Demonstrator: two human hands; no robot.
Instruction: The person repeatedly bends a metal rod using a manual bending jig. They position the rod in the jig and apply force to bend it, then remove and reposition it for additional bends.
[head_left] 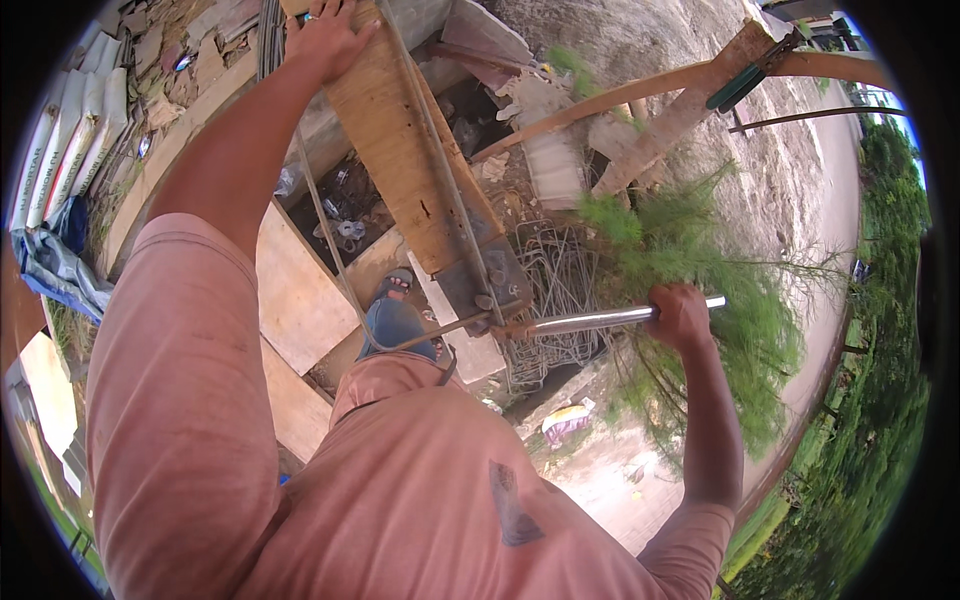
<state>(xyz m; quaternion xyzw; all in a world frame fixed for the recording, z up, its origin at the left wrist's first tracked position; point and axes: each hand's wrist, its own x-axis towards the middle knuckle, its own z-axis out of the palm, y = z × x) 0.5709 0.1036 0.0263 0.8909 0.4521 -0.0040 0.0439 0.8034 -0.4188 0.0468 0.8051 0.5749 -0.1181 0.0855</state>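
My right hand is closed around the outer end of a shiny metal pipe. The pipe's other end meets a dark metal plate fixed on the near end of a long wooden board. On the far part of that board my left hand lies with its fingers stretched and thumb apart. A thin metal rod runs lengthwise over the board to pegs on the plate. From there, thin rod also extends left, turns a corner and continues up beside the board.
Several bent wire frames are piled under the pipe, beside a feathery green shrub. Wooden beams cross at far right. Plywood sheets lie by my sandalled foot. Stacked bags stand at far left.
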